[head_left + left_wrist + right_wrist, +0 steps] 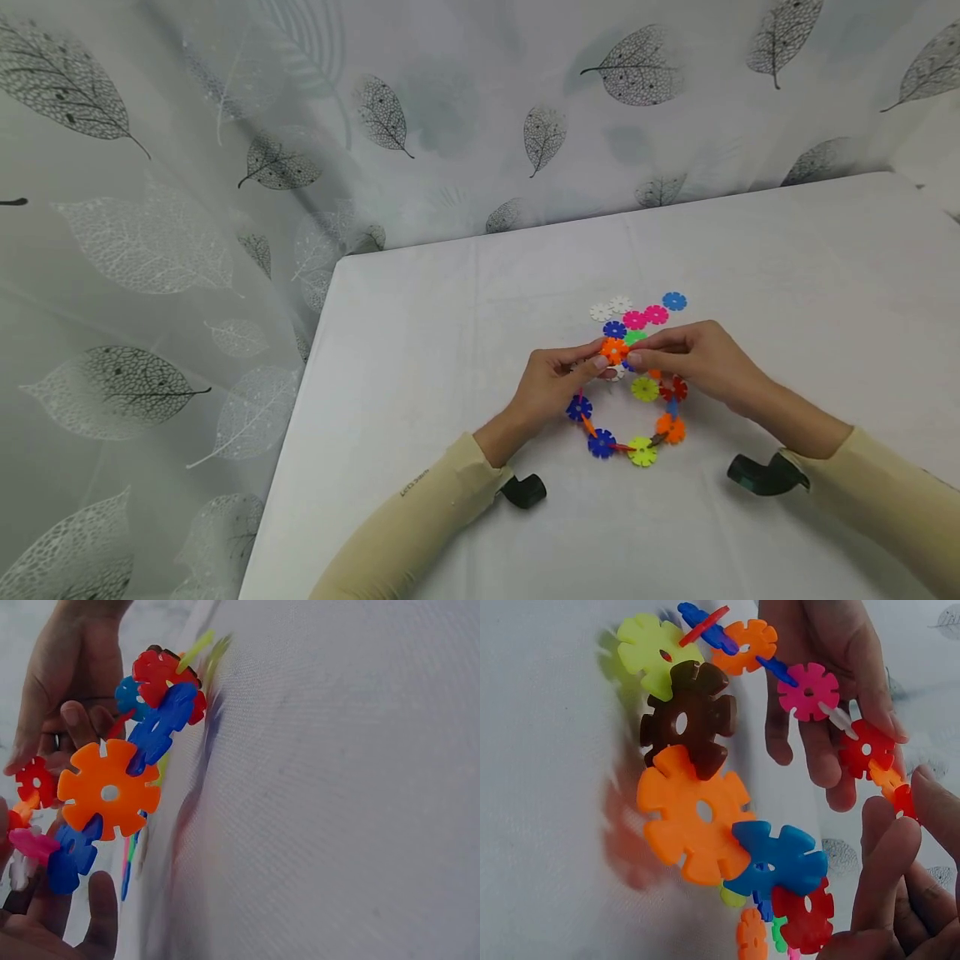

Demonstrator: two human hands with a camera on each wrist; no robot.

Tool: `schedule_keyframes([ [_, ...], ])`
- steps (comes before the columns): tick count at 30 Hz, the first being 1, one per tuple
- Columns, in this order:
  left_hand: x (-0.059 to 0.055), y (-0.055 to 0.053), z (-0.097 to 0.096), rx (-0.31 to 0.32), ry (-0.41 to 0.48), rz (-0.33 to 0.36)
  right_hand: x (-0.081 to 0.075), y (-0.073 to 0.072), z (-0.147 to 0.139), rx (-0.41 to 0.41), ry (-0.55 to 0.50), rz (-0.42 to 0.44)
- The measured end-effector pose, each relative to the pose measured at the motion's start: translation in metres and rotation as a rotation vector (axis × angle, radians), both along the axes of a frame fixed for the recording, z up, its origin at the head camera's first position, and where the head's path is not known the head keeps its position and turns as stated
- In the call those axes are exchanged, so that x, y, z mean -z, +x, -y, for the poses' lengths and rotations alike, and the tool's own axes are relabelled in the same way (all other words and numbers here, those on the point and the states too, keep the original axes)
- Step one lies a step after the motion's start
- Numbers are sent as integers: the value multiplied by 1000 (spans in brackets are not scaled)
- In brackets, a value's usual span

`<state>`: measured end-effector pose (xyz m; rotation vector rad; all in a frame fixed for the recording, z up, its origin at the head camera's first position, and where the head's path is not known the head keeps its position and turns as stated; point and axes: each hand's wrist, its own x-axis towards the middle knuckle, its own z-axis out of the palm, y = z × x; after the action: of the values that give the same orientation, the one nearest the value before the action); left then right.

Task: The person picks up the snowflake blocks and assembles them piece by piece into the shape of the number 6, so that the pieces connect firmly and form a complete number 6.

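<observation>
Head view is showing the left hand (pixel 553 379) and the right hand (pixel 701 358) pinching neighbouring parts of a chain of slotted flower-shaped plastic discs (pixel 602 444), which is looping over the white tablecloth (pixel 405 367), two pink discs (pixel 656 314) lying just beyond.

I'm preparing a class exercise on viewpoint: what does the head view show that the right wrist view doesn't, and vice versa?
Only the head view: the yellowish sleeves and the black devices at the wrists.

Only the right wrist view: the broad face and central hole of the brown disc, which looks nearly edge-on from the head.

Both: the left hand, right hand, linked notched discs, white tabletop and leaf-printed curtain.
</observation>
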<state>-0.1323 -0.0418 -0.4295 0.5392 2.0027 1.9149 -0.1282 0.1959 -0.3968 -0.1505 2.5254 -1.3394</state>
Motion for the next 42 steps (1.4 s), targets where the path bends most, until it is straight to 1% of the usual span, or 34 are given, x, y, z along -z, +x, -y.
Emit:
schedule_keyframes([
  [3, -1, 0, 1, -5, -46, -33, 1, -1, 0, -5, -12, 3],
  [6, -2, -1, 1, -3, -85, -40, 2, -1, -1, -16, -35, 10],
  [11, -2, -2, 0, 6, -94, 8, 5, -2, -3, -46, -58, 25],
  [15, 1, -3, 0, -4, -101, 32, 6, -4, -6, -41, -40, 46],
  [17, 2, -3, 0, -11, -101, 45, 6, -6, -8, -28, -34, 39],
  [20, 3, -3, 0, -27, -92, 65, 4, -9, -12, -8, -30, 4],
  [23, 2, -2, 0, -42, -86, 75, 4, -12, -16, 34, -32, -11],
  [28, 2, -2, 0, -64, -79, 89, 10, -17, -23, 117, -20, -24],
  [31, 1, -2, 0, -63, -75, 90, 14, -20, -28, 148, -26, -47],
  [37, 3, -3, 3, -56, -70, 89, 20, -24, -37, 184, -22, -65],
  [42, 3, -4, 4, -67, -78, 104, 24, -26, -42, 182, 9, -75],
])
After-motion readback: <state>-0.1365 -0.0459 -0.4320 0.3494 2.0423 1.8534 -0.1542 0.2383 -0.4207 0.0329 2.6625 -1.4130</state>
